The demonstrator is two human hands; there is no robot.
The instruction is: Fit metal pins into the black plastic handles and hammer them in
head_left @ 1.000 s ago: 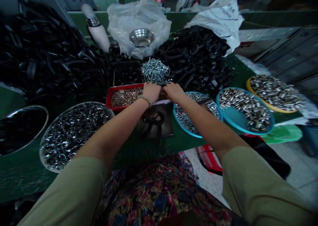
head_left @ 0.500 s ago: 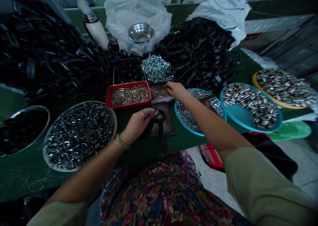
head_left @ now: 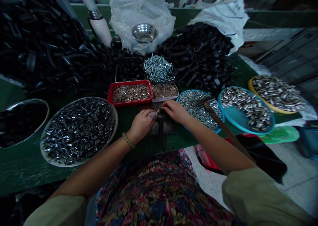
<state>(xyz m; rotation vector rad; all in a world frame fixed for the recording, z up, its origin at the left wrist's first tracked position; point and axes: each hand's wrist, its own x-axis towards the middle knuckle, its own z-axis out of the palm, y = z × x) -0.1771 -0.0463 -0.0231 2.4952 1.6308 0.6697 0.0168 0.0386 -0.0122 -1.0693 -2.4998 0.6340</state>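
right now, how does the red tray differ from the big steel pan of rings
The red tray is rectangular; the steel pan is round and much wider. The red tray holds slim pale pins, the steel pan dark shiny rings. Both sit filled on the green bench.

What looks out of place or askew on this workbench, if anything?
A hammer lies slanted across the rim of the blue tray of small nuts, its head on the nuts and its wooden handle sticking out past the table edge. It looks odd: a tool resting in a parts tray, close to the right hand.
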